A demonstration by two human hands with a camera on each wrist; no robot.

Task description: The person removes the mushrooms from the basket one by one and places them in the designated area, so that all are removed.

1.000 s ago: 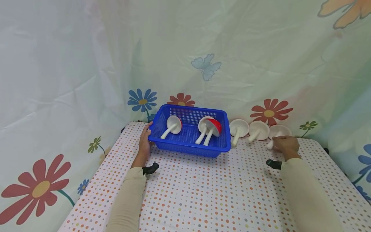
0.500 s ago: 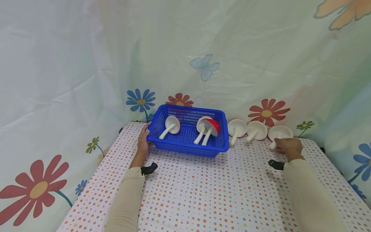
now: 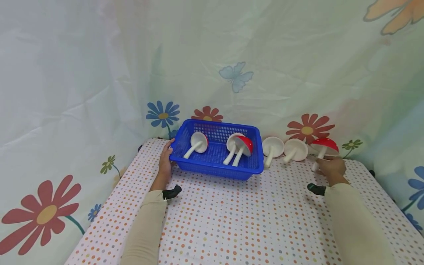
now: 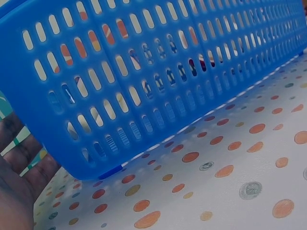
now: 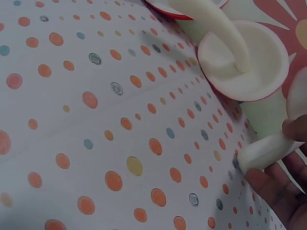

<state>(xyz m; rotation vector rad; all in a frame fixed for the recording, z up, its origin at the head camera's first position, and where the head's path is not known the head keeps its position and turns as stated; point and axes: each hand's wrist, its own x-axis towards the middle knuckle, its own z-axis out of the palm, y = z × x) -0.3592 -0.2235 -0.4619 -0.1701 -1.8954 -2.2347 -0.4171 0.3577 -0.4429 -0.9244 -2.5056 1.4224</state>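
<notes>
Head view: right hand holds a mushroom; left hand, fingers straight, touches the basket. Likely pick-up time, so lift gently.

Three mushrooms lie in the basket, three other mushrooms in a row to its right.

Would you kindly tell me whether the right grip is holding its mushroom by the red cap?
No, the right grip holds the mushroom by its white stem, below the red cap.
</notes>
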